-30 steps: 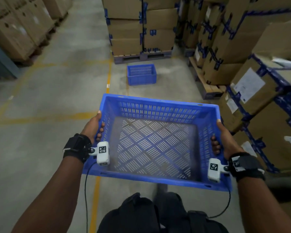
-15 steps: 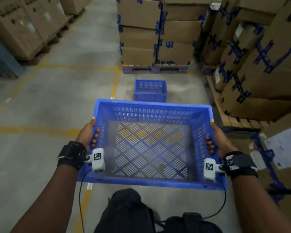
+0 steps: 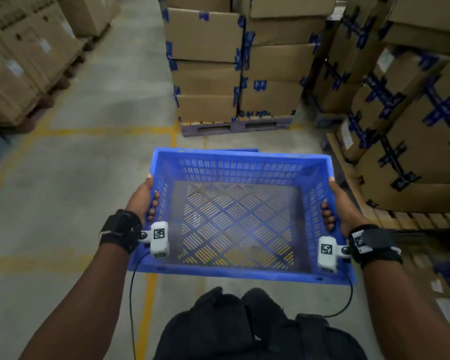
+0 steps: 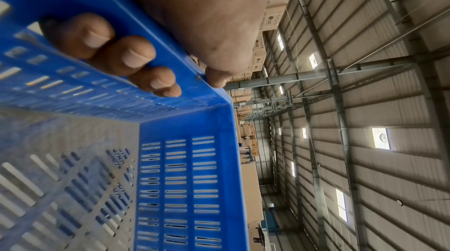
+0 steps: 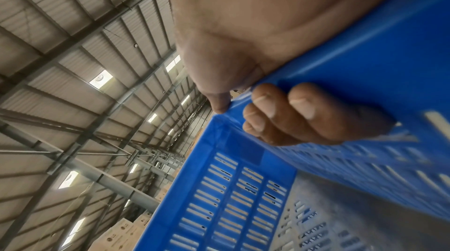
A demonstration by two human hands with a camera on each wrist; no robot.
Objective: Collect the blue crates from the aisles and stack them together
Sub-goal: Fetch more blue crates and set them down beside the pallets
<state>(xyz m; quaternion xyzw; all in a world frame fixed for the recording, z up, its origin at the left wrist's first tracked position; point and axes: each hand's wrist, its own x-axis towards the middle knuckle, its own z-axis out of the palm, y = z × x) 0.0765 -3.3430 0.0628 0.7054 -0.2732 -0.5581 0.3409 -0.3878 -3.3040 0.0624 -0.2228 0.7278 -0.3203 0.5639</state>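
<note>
Crate (image 3: 240, 275), blue, slotted, empty, level; left grip (image 3: 140, 197) and right grip (image 3: 339, 203) curl round its side rims.

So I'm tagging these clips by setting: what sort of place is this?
Most likely a warehouse. Taped cardboard boxes are stacked high on pallets, yellow lines mark aisles on the concrete floor, and the wrist views show a high steel-framed roof.
</note>
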